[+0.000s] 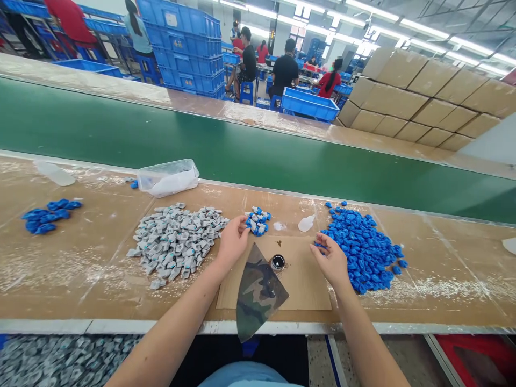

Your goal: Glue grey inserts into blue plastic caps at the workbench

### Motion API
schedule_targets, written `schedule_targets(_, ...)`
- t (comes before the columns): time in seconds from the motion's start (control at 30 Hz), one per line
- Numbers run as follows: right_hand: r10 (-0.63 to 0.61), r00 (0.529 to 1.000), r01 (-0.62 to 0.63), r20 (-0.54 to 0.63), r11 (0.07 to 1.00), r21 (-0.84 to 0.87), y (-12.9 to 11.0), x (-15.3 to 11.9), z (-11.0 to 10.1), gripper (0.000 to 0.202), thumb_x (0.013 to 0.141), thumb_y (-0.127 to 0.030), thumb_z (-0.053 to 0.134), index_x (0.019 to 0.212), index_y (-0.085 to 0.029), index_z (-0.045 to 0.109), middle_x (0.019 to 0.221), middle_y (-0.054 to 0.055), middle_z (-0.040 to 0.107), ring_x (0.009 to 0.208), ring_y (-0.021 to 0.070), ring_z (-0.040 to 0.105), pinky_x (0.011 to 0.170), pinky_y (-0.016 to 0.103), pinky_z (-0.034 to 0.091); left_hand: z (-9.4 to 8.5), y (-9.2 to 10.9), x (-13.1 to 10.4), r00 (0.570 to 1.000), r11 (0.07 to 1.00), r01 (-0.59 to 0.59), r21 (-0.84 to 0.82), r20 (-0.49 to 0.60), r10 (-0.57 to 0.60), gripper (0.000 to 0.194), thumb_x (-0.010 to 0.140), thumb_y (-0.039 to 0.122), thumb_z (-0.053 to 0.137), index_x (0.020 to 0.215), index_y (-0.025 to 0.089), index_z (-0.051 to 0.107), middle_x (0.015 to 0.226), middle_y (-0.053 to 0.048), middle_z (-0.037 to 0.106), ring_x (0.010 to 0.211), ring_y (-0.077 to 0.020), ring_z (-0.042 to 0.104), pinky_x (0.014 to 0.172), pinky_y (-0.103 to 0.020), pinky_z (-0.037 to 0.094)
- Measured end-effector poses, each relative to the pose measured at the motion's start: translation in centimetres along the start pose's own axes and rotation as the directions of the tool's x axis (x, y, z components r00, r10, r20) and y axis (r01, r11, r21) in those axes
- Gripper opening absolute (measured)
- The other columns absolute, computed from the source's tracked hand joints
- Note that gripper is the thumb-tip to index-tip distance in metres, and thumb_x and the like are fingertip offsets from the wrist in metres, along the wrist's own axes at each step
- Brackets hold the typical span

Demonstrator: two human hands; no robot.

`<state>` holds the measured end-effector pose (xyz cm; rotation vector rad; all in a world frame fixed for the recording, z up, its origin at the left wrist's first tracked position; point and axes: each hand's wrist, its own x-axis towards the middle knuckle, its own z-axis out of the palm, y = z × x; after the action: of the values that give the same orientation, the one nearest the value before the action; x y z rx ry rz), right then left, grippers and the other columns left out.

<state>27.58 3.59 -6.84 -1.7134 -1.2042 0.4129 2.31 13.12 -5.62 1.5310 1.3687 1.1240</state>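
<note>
My left hand (234, 236) is at the small cluster of joined blue and grey pieces (258, 221), its fingers pressed together at the cluster's left edge; what they hold, if anything, is too small to tell. My right hand (330, 257) touches the left edge of the heap of blue pieces (360, 247), thumb and fingers curled near a blue piece. Left of my left hand lies a heap of grey pieces (177, 242). Between my hands, a small round pot of dark liquid (278, 262) stands on a cardboard sheet (310, 290), beside a camouflage cloth (258, 293).
Across the table's far side runs a green conveyor belt (242, 148). A clear plastic tub (169, 178) and more blue pieces (44, 216) are at the left. Blue crates (185, 48), cartons (427, 97) and seated people are beyond.
</note>
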Motion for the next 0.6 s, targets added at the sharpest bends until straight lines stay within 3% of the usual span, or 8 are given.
schedule_targets(0.17, 0.074, 0.997, -0.075, -0.032, 0.997, -0.032, 0.7, 4.7, 2.1, 0.059, 0.057, -0.04, 0.072, 0.108, -0.015, 0.055, 0.11, 0.017, 0.064, 0.097, 0.0255, 0.065, 0.08, 0.039, 0.056, -2.4, -2.2, -3.1, 0.978, 0.938, -0.191, 0.29, -0.024, 0.206, 0.022, 0.078, 0.021, 0.049, 0.097, 0.018, 0.061, 0.093, -0.009, 0.068, 0.085, -0.0226, 0.062, 0.079, -0.038, 0.05)
schedule_targets(0.33, 0.082, 0.996, -0.08, 0.03, 0.994, -0.071, -0.2, 6.4, 3.1, 0.035, 0.056, -0.04, 0.069, 0.08, -0.019, 0.056, 0.08, 0.007, 0.068, 0.074, 0.0226, 0.065, 0.07, 0.038, 0.054, -3.7, -3.2, -4.3, 0.911, 0.787, -0.284, 0.548, -0.102, 0.4, 0.022, 0.085, 0.018, 0.044, 0.094, 0.017, 0.063, 0.093, -0.01, 0.07, 0.091, -0.025, 0.059, 0.085, -0.04, 0.044)
schedule_targets(0.47, 0.047, 0.992, -0.041, 0.114, 0.998, -0.058, -1.2, 5.3, 1.8, 0.028, 0.06, -0.043, 0.064, 0.073, -0.02, 0.056, 0.074, 0.004, 0.066, 0.069, 0.0199, 0.064, 0.067, 0.034, 0.053, -3.6, -2.8, -4.1, 0.931, 0.716, -0.198, 0.67, -0.1, 0.351, 0.021, 0.084, 0.015, 0.048, 0.096, 0.019, 0.064, 0.097, -0.008, 0.072, 0.091, -0.026, 0.058, 0.082, -0.039, 0.042)
schedule_targets(0.53, -0.046, 0.979, 0.058, 0.199, 0.997, -0.056, -1.9, 4.5, 0.5, 0.027, 0.063, -0.041, 0.064, 0.079, -0.02, 0.061, 0.079, 0.004, 0.067, 0.071, 0.019, 0.064, 0.067, 0.032, 0.053, -3.5, -2.5, -4.1, 0.949, 0.694, -0.158, 0.702, -0.085, 0.302, 0.021, 0.083, 0.013, 0.05, 0.094, 0.02, 0.066, 0.098, -0.006, 0.072, 0.092, -0.026, 0.057, 0.08, -0.039, 0.04)
schedule_targets(0.6, -0.189, 0.932, 0.225, 0.308, 0.971, -0.085, -2.7, 3.5, -1.0, 0.023, 0.068, -0.035, 0.062, 0.085, -0.021, 0.065, 0.084, 0.005, 0.067, 0.074, 0.0184, 0.063, 0.066, 0.03, 0.053, -3.4, -2.3, -4.1, 0.96, 0.68, -0.132, 0.722, -0.078, 0.269, 0.024, 0.083, 0.011, 0.049, 0.095, 0.021, 0.067, 0.1, -0.006, 0.071, 0.091, -0.0256, 0.057, 0.078, -0.039, 0.039)
